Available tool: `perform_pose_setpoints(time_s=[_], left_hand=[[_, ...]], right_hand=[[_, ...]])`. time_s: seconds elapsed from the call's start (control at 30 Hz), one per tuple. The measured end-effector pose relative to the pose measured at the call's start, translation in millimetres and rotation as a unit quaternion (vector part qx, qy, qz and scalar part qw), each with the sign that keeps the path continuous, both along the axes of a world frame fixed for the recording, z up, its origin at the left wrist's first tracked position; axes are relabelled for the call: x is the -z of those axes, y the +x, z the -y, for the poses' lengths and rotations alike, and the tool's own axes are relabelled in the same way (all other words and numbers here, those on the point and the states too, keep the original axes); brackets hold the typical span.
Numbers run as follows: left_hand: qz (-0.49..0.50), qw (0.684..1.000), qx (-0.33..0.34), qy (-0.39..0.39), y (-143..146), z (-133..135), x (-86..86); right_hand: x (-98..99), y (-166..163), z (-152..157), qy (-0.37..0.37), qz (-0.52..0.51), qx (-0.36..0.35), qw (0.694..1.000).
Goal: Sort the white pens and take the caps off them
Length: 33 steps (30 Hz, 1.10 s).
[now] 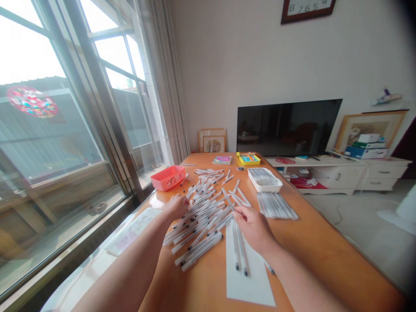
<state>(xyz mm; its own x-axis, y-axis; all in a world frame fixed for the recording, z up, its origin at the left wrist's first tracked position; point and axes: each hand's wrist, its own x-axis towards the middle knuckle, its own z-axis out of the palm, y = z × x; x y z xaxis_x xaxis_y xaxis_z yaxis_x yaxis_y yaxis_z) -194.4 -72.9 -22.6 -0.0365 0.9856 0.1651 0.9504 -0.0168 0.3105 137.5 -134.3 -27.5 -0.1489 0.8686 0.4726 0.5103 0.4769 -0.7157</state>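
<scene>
A heap of several white pens [203,208] with dark tips lies across the orange table [318,251]. My left hand [177,206] rests on the left side of the heap, its fingers curled over some pens. My right hand [255,227] is at the heap's right edge, fingers pinched on a white pen [227,200]. Below it a white paper sheet [247,277] carries a few pens laid side by side.
A neat row of pens [276,205] lies right of the heap, a white tray [264,180] behind it. A red basket [168,177], a yellow box [248,159] and a small book [222,160] stand farther back. Windows are left, a TV [286,128] behind.
</scene>
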Motion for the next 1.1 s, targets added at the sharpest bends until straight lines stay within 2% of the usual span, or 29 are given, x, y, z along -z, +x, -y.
perform_pose_setpoints(time_s=[0.33, 0.5, 0.7, 0.8, 0.9, 1.0, 1.1], left_hand=[[0.026, 1.0, 0.005, -0.007, 2, 9, -5.7], [0.109, 0.993, -0.024, 0.041, 5, 10, -10.7], [0.251, 0.961, -0.042, 0.109, 30, 23, -31.7], [0.451, 0.884, -0.024, 0.124, 55, 37, -44.6], [0.587, 0.803, -0.004, 0.108, 76, 50, -54.3], [0.693, 0.718, 0.008, 0.07, 89, 60, -56.8], [0.747, 0.663, -0.004, 0.057, 96, 66, -52.5]], right_hand=[[-1.1, -1, 1, 0.001, 0.003, 0.002, 1.0], [-5.3, -1, 3, 0.003, 0.003, 0.004, 1.0], [-6.2, -2, 4, 0.007, 0.007, -0.011, 1.0], [-3.9, -3, 4, 0.007, 0.0, -0.022, 1.0], [-3.0, -5, 5, 0.007, -0.007, -0.045, 0.999], [-5.3, -7, 8, 0.005, -0.003, -0.071, 0.997], [-8.9, -9, 12, 0.01, 0.008, -0.083, 0.996]])
